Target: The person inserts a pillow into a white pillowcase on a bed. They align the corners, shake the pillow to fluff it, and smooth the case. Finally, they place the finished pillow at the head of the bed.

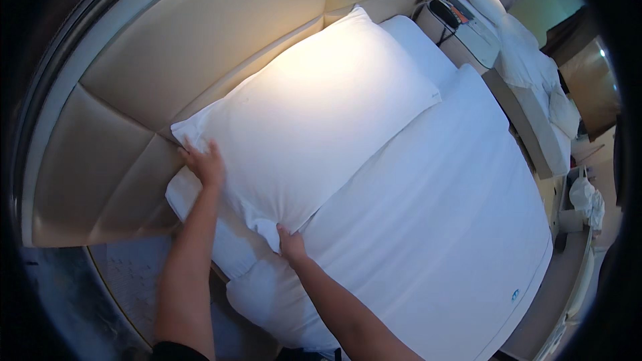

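Note:
A large white pillow (321, 107) lies across the head of a bed, its far long side along the padded headboard. My left hand (204, 162) grips the pillow's near end by the headboard, with thumb and fingers apart and cloth between them. At the pillow's other near corner, my right hand (291, 246) is closed on the bunched white fabric. The parts of the pillow under my fingers are hidden. Beneath it is a smooth white duvet (428, 227), and white bedding (234, 247) shows beside my left forearm.
The beige padded headboard (200, 47) runs along the wall. Beyond the bed stands a bedside cabinet (468, 37) with small items and cords on it, then a second bed (535, 120) with white bedding. Patterned flooring (127, 281) lies at the lower left.

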{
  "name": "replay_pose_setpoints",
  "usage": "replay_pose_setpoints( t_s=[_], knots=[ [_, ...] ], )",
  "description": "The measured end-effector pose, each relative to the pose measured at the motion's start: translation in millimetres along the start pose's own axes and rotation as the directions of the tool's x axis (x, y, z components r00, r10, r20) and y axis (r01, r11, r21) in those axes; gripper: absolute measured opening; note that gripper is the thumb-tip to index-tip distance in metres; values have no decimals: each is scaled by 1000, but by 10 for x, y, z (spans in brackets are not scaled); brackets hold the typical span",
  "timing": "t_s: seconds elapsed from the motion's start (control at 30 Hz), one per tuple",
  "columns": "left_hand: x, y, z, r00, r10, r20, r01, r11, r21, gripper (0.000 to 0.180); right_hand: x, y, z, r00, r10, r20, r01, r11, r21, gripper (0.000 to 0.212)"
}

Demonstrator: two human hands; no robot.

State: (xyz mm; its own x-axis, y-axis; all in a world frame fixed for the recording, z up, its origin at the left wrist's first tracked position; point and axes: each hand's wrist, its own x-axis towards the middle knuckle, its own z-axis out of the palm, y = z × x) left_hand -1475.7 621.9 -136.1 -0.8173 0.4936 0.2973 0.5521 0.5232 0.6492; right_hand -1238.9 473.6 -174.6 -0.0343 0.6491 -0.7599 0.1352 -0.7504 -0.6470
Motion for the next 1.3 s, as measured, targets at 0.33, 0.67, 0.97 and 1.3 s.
replay_pose_setpoints(
  t_s=[0.33,0.67,0.97,1.3],
  knots=[
    [-2074,-410,-808,757,429,494,-512,858,40,88,-709,193,-369,848,-506,162,488,623,-612,34],
    [-4060,-456,-2359,408,-134,903,-528,772,353,91,-1530,1248,-2247,894,-447,-17,122,280,-952,71],
    [-4038,-1122,-2772,241,-441,865,-104,874,474,96,-2561,2192,-2146,810,-157,566,584,312,-749,61],
    [-5884,146,-2655,-268,238,934,-793,496,-354,80,-3284,3333,-4126,947,-6,-321,-262,566,-782,63]
  ],
)
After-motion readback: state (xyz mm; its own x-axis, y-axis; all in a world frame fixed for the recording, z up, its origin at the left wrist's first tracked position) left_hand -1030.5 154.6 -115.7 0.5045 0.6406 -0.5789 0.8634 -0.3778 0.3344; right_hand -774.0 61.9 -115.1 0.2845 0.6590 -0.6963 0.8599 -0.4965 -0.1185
